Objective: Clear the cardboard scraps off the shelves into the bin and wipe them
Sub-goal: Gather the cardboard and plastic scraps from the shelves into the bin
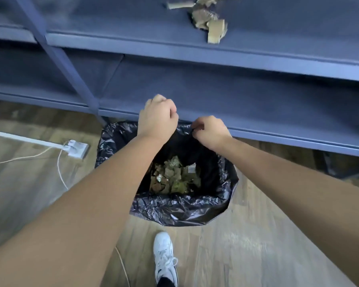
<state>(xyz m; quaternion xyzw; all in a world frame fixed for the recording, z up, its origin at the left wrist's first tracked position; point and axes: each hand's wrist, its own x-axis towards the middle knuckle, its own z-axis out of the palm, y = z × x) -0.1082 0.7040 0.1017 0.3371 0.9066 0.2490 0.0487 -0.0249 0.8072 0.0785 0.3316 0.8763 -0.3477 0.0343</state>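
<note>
A bin lined with a black plastic bag (180, 208) stands on the floor against the lowest blue shelf (247, 108). Cardboard scraps (174, 177) lie at its bottom. My right hand (210, 131) pinches the bag's far rim. My left hand (157, 117) is curled into a fist at the same far edge, over the shelf lip; what it holds is hidden. More cardboard scraps (207, 19) lie in a loose pile on the upper blue shelf (133, 15), above and to the right of my hands.
A diagonal blue frame brace (56, 52) crosses the shelves at left. A white power strip (77, 148) with white cables lies on the wooden floor left of the bin. My white shoe (165, 259) stands just behind the bin.
</note>
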